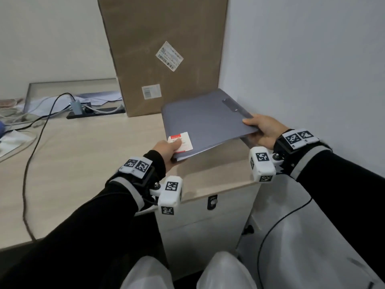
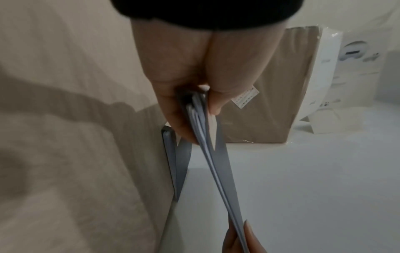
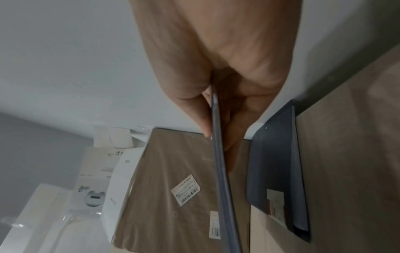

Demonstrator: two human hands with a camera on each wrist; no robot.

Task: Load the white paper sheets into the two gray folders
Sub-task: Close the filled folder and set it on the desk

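I hold a closed gray folder (image 1: 208,122) in the air over the desk's right corner, tilted a little. My left hand (image 1: 168,151) pinches its near-left corner, thumb on a red and white sticker (image 1: 181,141). My right hand (image 1: 258,130) grips its right edge near the metal clip (image 1: 235,108). White sheet edges (image 1: 210,148) show between its covers. In the left wrist view the folder (image 2: 216,162) runs edge-on from my left hand (image 2: 194,102). A second gray folder (image 3: 275,171) lies flat on the desk by the wall, below the held folder (image 3: 223,179) in my right hand (image 3: 213,119).
A tall cardboard box (image 1: 162,49) stands against the back wall just behind the folders. The white wall (image 1: 302,59) bounds the desk (image 1: 83,153) on the right. Cables (image 1: 37,126) and papers lie at the far left. White product boxes (image 3: 97,188) stand beyond the cardboard box.
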